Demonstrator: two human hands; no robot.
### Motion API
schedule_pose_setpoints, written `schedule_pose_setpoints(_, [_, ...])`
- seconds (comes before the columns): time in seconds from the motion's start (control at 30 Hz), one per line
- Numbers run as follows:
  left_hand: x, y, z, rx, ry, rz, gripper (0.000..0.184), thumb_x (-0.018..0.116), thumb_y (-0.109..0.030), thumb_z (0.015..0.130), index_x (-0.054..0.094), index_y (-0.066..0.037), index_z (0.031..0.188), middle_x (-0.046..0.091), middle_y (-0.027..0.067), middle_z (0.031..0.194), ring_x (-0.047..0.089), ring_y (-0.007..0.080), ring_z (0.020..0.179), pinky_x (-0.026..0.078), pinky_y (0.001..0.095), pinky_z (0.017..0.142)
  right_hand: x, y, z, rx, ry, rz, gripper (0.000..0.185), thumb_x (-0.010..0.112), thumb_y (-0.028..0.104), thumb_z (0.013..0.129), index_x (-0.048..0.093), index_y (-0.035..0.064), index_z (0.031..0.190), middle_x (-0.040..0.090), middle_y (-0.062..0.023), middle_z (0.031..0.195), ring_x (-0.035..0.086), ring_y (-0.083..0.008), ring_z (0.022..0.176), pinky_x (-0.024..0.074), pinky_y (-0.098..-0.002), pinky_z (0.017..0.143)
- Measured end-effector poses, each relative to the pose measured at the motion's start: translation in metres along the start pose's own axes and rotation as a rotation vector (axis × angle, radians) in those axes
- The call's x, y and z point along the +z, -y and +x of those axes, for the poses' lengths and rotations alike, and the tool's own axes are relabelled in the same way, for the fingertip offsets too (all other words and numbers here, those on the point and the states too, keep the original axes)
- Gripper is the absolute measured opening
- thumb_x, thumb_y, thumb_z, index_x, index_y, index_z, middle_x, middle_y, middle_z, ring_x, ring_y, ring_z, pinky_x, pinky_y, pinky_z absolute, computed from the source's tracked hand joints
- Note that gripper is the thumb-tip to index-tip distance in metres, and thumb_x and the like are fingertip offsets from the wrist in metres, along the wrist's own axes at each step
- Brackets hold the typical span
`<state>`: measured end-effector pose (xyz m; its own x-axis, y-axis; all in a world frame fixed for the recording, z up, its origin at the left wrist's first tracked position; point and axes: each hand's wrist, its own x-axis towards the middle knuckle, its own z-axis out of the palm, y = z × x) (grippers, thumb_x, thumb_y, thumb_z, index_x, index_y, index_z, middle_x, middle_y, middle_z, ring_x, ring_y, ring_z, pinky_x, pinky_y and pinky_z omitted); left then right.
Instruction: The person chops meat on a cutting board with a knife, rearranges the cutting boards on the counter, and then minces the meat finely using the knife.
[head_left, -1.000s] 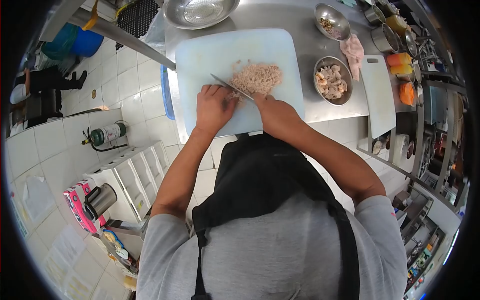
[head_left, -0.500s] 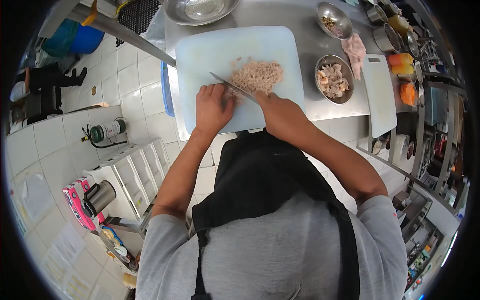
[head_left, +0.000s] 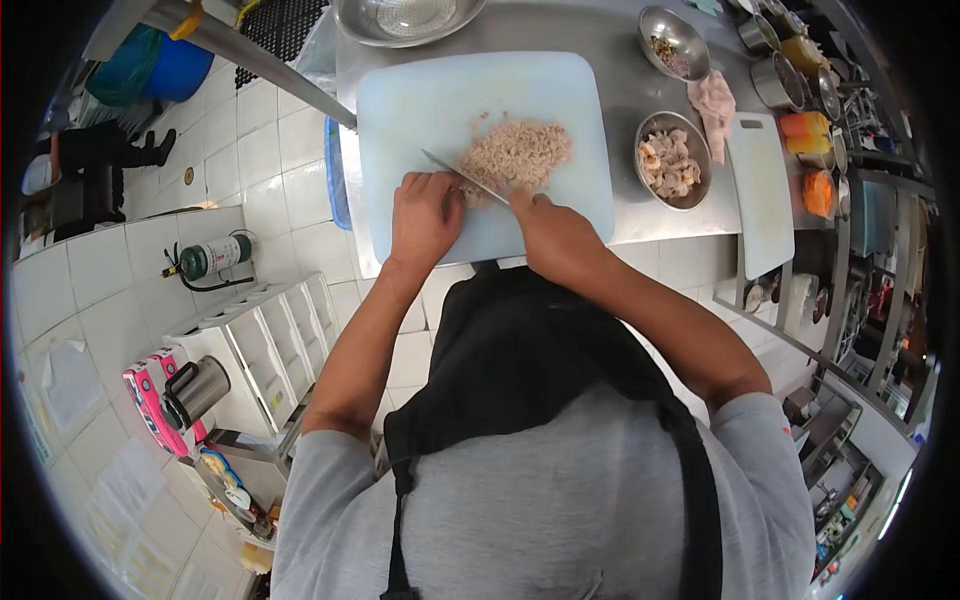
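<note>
My right hand [head_left: 558, 236] is wrapped round the handle of a kitchen knife [head_left: 465, 174]. The blade slants up to the left across the lower left edge of a heap of finely chopped pale meat [head_left: 520, 148]. With fingers curled, my left hand [head_left: 426, 218] presses on the white cutting board [head_left: 410, 105] just below the blade. A small bit of the same meat [head_left: 476, 198] shows between its thumb side and the knife; whatever lies under the fingers is hidden.
Right of the board stand a metal bowl of larger meat pieces [head_left: 669, 163], a bowl of chopped bits [head_left: 672, 46] and a pink cloth [head_left: 712, 108]. Another cutting board [head_left: 760, 190] lies farther right. A large metal basin [head_left: 405, 25] stands behind. A post [head_left: 270, 70] rises at left.
The knife and both hands stay in nearly the same place on the board. The whole view has shifted slightly; the heap of meat looks unchanged.
</note>
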<state>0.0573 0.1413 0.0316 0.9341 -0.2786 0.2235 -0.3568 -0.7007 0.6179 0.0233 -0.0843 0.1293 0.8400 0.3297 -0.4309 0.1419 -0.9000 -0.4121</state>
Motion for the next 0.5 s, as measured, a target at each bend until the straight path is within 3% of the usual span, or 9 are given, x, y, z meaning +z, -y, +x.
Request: schedule_pose_setpoints(0.5, [-0.001,-0.015,-0.018,-0.026,-0.037,0.117,0.039,0.089,-0.023,0.083,0.077,-0.010,0.118,0.072,0.0083,0.109,0.062,0.0326,0.109,0.046,0.0483,0.090,-0.020,0.005,-0.009,-0.077,-0.017,0.002,0.037,0.056,0.000,0.097,0.055,-0.0010,0.134,0.070,-0.0307,0.110,0.075,-0.0476,0.094,0.0597,-0.0579,0.082])
